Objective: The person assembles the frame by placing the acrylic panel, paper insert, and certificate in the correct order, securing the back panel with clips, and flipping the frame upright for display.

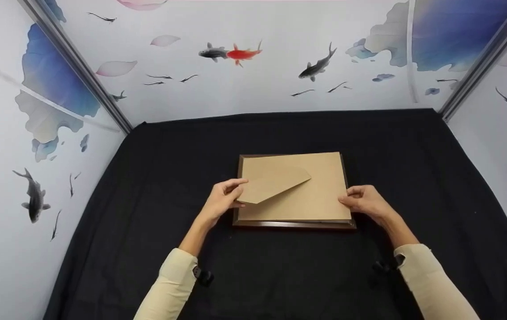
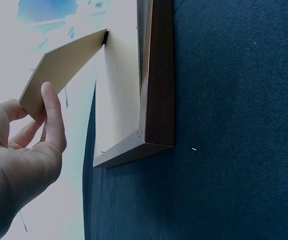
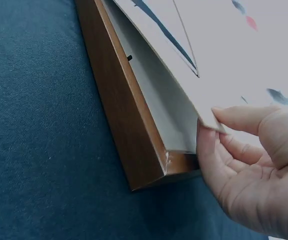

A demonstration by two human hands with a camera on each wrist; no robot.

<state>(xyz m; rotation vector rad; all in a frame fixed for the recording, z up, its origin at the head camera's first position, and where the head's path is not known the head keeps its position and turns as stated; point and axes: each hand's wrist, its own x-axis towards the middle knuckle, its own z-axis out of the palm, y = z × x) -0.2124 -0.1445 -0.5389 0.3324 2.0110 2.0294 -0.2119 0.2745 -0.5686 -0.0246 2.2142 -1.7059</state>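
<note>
A dark brown wooden picture frame [image 1: 295, 225] lies face down on black cloth, its tan backing board [image 1: 324, 195] uppermost. My left hand [image 1: 220, 202] pinches the free end of the easel stand [image 1: 275, 182], a tan flap that slants up from the board. In the left wrist view the flap's other end joins the board at a small black hinge [image 2: 105, 38]. My right hand [image 1: 366, 202] pinches the board's near right corner between thumb and fingers. That corner is raised above the frame, and a pale inside surface [image 3: 159, 95] shows through the gap.
Black cloth [image 1: 280, 271] covers the table around the picture frame. White panels [image 1: 271, 89] printed with fish and lotus leaves stand at the back and both sides, joined by metal posts [image 1: 484, 62]. In the right wrist view a small black tab [image 3: 130, 58] shows along the frame's inner edge.
</note>
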